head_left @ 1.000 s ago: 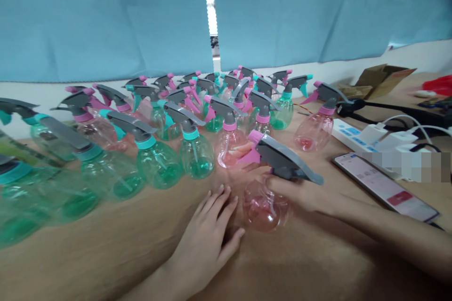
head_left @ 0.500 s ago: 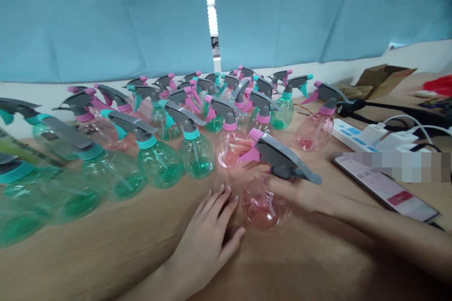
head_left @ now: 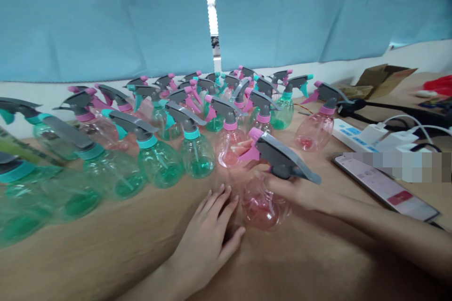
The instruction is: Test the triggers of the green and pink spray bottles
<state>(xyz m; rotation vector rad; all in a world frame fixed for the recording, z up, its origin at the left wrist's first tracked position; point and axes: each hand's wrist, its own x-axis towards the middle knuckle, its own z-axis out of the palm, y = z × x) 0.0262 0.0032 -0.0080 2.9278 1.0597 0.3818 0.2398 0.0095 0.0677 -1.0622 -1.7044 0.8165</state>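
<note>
My right hand (head_left: 278,187) is closed around the neck of a pink spray bottle (head_left: 264,207) with a grey and pink trigger head. That bottle stands on the wooden table (head_left: 106,254), and part of its neck is hidden by my fingers. Palm down on the table just left of it lies my left hand (head_left: 210,230), fingers stretched out, holding nothing. Beyond my hands are a pink spray bottle (head_left: 229,148) and a green spray bottle (head_left: 197,157) with a turquoise collar.
Several more green and pink spray bottles (head_left: 160,167) crowd the left and back of the table. A phone (head_left: 381,186) lies at the right, near a white power strip (head_left: 353,135) with plugs and cables. Behind it sits an open cardboard box (head_left: 383,82). A blue curtain (head_left: 106,19) hangs at the back.
</note>
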